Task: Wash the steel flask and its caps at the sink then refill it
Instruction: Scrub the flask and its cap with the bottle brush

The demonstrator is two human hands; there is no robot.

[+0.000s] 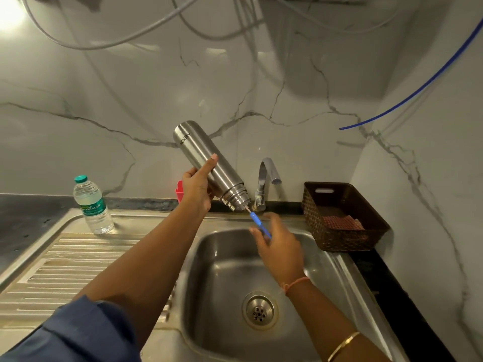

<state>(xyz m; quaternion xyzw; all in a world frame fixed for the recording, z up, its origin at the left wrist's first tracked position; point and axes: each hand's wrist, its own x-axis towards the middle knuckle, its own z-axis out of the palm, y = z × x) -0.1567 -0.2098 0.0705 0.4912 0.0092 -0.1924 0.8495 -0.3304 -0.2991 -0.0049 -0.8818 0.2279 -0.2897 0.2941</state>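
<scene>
Head view, left hand (197, 186) gripping steel flask (198, 150), diagonal, mouth down-right, right hand (279, 244) pinching blue brush (257, 223)

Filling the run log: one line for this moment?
left hand: grips steel flask, mouth tilted down over sink | right hand: holds blue brush, tip at flask mouth | tap: no flow seen

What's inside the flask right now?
A brush goes into the mouth of the flask; its blue handle sticks out, held by the right hand. The left hand holds the flask tilted, mouth down. The brush head and any water inside are hidden by the steel wall.
</scene>
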